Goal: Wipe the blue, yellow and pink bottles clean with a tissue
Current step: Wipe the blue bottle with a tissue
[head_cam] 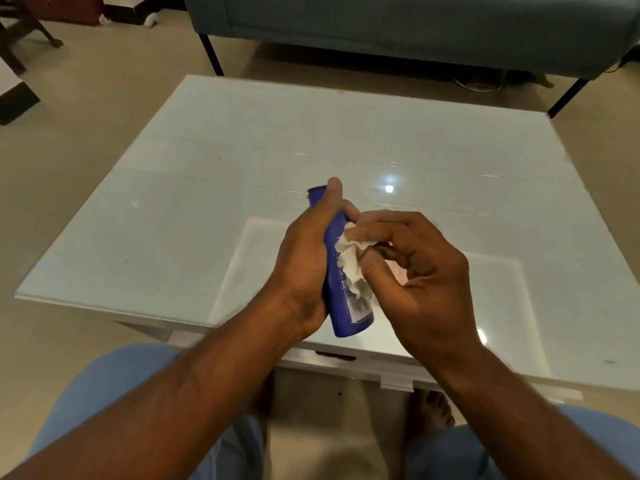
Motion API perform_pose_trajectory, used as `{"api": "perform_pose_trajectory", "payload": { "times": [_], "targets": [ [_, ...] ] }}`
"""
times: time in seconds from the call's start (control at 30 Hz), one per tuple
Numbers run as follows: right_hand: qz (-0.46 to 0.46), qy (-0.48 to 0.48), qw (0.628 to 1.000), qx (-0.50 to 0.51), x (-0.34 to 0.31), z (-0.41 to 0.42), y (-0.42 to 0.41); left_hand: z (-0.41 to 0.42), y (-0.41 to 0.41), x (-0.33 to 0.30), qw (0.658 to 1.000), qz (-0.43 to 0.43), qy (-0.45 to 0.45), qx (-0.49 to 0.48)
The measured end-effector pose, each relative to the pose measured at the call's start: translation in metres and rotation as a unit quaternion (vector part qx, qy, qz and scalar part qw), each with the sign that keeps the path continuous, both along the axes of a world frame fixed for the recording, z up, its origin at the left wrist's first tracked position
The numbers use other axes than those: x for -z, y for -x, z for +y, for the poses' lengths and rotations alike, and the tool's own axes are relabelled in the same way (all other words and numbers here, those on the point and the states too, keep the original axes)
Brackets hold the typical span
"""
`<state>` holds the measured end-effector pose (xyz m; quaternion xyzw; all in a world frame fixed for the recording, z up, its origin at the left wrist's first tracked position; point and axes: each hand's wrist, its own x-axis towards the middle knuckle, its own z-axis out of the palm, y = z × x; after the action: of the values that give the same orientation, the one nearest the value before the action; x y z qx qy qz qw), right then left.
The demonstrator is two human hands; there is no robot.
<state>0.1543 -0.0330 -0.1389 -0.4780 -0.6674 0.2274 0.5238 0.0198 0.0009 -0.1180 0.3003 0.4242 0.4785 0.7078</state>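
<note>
From the head camera, your left hand (304,268) is wrapped around the blue bottle (349,306), thumb lying along it up to the cap, holding it tilted in the air above the near edge of the white table (207,188). The bottle carries a pale label with printing on it, but the lettering is too blurred to read and no brand can be made out. Your right hand (415,268) pinches a crumpled white tissue (349,261) between thumb and fingers and presses it against the bottle's side, covering the upper part of the label. Your left palm hides much of the bottle's far side. Something pinkish shows faintly behind your right hand; what it is cannot be told. Beyond the table stands a teal sofa (415,26) on dark legs, its top cut off by the frame. Your blue-trousered knees (114,393) and a bare foot (433,410) show below the table edge.
</note>
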Motion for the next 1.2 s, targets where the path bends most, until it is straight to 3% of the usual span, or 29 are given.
{"api": "perform_pose_trajectory", "payload": {
  "times": [0.17, 0.33, 0.4, 0.47, 0.57, 0.6, 0.67, 0.73, 0.87, 0.97, 1.03, 1.2],
  "targets": [
    [-0.068, 0.020, 0.996, -0.058, 0.003, -0.005, -0.003, 0.017, 0.017, -0.008, 0.984, -0.119, 0.062, -0.117],
    [-0.173, 0.110, 0.976, -0.073, 0.006, -0.007, 0.000, 0.018, 0.018, -0.001, 0.982, -0.091, 0.088, -0.142],
    [-0.136, 0.158, 0.978, -0.035, 0.005, -0.006, 0.001, 0.017, 0.016, -0.003, 0.988, -0.076, 0.065, -0.122],
    [-0.024, 0.217, 0.976, -0.013, -0.002, -0.003, 0.000, 0.018, 0.015, -0.007, 0.992, -0.063, 0.044, -0.100],
    [0.136, 0.308, 0.939, -0.073, -0.006, 0.005, -0.005, 0.019, 0.015, -0.012, 0.996, -0.039, 0.018, -0.077],
    [0.138, 0.330, 0.929, -0.102, -0.006, 0.004, -0.004, 0.019, 0.015, -0.011, 0.997, -0.030, 0.012, -0.070],
    [0.045, 0.346, 0.932, -0.099, 0.000, 0.003, -0.002, 0.017, 0.016, -0.009, 0.997, -0.029, 0.007, -0.073],
    [-0.008, 0.317, 0.948, -0.031, 0.001, 0.000, 0.001, 0.018, 0.017, -0.007, 0.994, -0.031, 0.007, -0.101],
    [0.006, 0.145, 0.986, 0.083, -0.008, 0.000, -0.002, 0.020, 0.017, -0.008, 0.995, -0.005, 0.008, -0.103],
    [-0.044, 0.032, 0.997, 0.049, -0.004, 0.000, -0.001, 0.008, 0.006, -0.003, 0.999, 0.043, 0.011, -0.029],
    [-0.098, -0.001, 0.995, 0.021, 0.002, -0.001, 0.004, 0.001, -0.002, -0.001, 0.999, 0.022, 0.028, 0.003],
    [-0.128, -0.044, 0.990, -0.044, 0.010, -0.004, 0.000, 0.011, 0.008, -0.006, 0.997, -0.032, 0.022, -0.061]
  ]
}}
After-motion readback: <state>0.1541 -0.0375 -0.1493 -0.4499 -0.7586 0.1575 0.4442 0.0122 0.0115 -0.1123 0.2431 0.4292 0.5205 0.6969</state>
